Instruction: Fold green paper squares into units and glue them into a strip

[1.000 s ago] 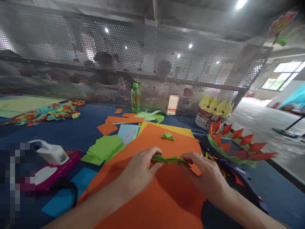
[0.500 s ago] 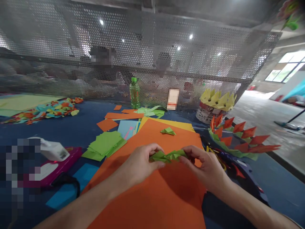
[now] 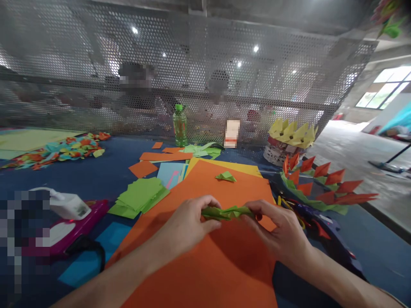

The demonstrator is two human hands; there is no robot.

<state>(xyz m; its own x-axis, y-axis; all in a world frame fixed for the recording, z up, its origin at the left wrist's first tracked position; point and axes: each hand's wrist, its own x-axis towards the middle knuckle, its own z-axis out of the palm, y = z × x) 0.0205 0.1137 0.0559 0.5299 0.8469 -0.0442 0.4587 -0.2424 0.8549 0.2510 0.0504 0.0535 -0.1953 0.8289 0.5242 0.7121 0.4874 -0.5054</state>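
A strip of folded green paper point(image 3: 228, 213) stretches between my hands, above a large orange sheet point(image 3: 195, 273). My left hand point(image 3: 195, 216) pinches its left end between thumb and fingers. At the other end, my right hand point(image 3: 274, 220) grips it the same way, its fingertips partly hiding the paper. A small folded green piece point(image 3: 226, 176) lies by itself on the orange sheet, beyond my hands. To the left of the sheet is a loose stack of green paper squares point(image 3: 141, 194).
A magenta power strip point(image 3: 80, 229) with a white plug point(image 3: 71, 206) lies left. On the right sit a ring of orange and green folded paper point(image 3: 324, 184) and a yellow-topped paper basket point(image 3: 289, 139). A green bottle point(image 3: 180, 126) stands before the perforated metal screen point(image 3: 192, 51).
The folded green strip has tilted and looks flatter and narrower between my hands. Both hands keep their hold and have barely shifted. The view has moved slightly.
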